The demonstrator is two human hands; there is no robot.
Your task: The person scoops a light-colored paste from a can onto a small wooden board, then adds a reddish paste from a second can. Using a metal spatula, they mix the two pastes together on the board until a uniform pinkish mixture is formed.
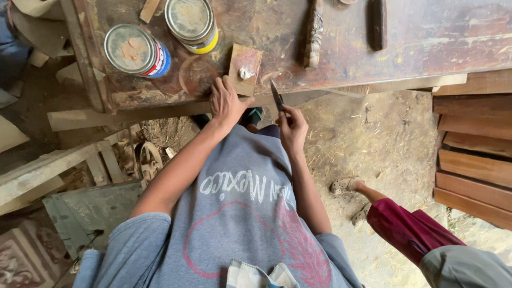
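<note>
Looking down from the head camera: person in a grey shirt stands at a worn wooden workbench (330, 48).

Left hand (226, 101) lies on the near edge of the bench, fingers spread and loose, gripping nothing. Fingertips touch the lower corner of a small wooden block (245, 66), which sits flat on the bench just beyond the hand. A dab of pale putty (244, 73) sits on the block's top face.

Right hand (292, 128) is held just off the bench edge, fingers clenched around the handle of a small knife (277, 96). Blade points up and away from the body, tip over the bench edge, just right of the block; not touching it.

On the bench, left of the block: two round tins with lids on, one with a blue and red side (136, 50), one with a yellow side (192, 24), close together. A round stain ring marks the bench between the tins and the left hand. Further right: a carved wooden strip (313, 32) and a dark bar (378, 24), well apart from the hands.

Lower right: another person's leg in dark red trousers (408, 226), sandalled foot (345, 185) on sawdust-strewn ground. Stacked planks (474, 160) at far right.
</note>
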